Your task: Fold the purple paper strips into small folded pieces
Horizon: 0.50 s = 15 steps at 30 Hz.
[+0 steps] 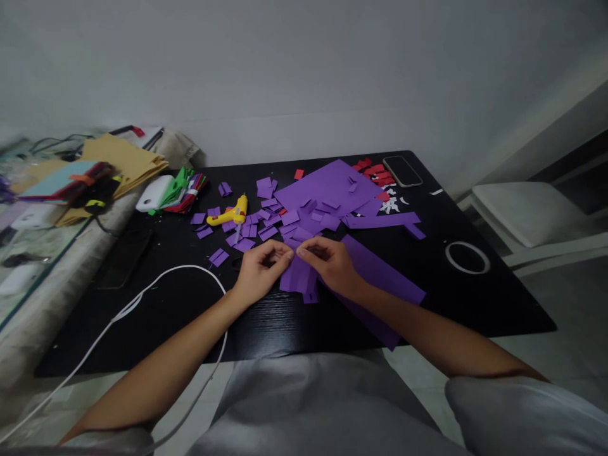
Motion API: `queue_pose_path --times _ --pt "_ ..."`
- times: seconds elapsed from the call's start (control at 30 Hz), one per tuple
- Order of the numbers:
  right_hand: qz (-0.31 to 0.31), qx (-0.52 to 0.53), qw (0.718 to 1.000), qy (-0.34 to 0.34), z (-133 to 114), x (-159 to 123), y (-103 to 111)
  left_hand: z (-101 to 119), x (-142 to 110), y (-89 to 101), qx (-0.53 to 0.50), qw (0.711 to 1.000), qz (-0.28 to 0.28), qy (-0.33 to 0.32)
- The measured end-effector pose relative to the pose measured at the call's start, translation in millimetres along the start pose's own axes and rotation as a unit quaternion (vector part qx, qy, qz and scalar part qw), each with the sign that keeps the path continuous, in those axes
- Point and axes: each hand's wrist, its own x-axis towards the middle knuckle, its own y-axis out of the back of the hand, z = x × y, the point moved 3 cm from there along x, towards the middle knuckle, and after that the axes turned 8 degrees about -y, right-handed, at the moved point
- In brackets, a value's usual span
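Observation:
My left hand (264, 268) and my right hand (331, 263) meet at the fingertips over the front of the pile, both closed in a pinch. Between them they seem to hold a small piece of purple paper (294, 244), which is partly hidden by the fingers and blends with the purple behind it. Under and just in front of the hands lie purple paper strips (298, 281). Many small folded purple pieces (289, 218) are scattered beyond. A yellow hot glue gun (228, 213) rests on its side to the left of the pile.
A large purple sheet (327, 183) lies behind, another (380, 272) under my right forearm. Red and white scraps (390, 201), a phone (403, 171) and a white ring (467, 258) are at the right. A white cable (161, 277) loops at the left, near colored stacks (183, 193).

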Motion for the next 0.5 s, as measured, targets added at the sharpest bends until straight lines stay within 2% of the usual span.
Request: queue_pose_path --times 0.17,0.5 --pt "0.026 -0.004 1.0 -0.001 -0.4 1.2 2.8 -1.1 0.8 0.9 -0.021 0.999 0.011 0.026" --pt "0.004 0.005 1.0 -0.008 2.1 1.7 1.8 -0.9 -1.1 1.6 0.031 1.0 -0.006 -0.002"
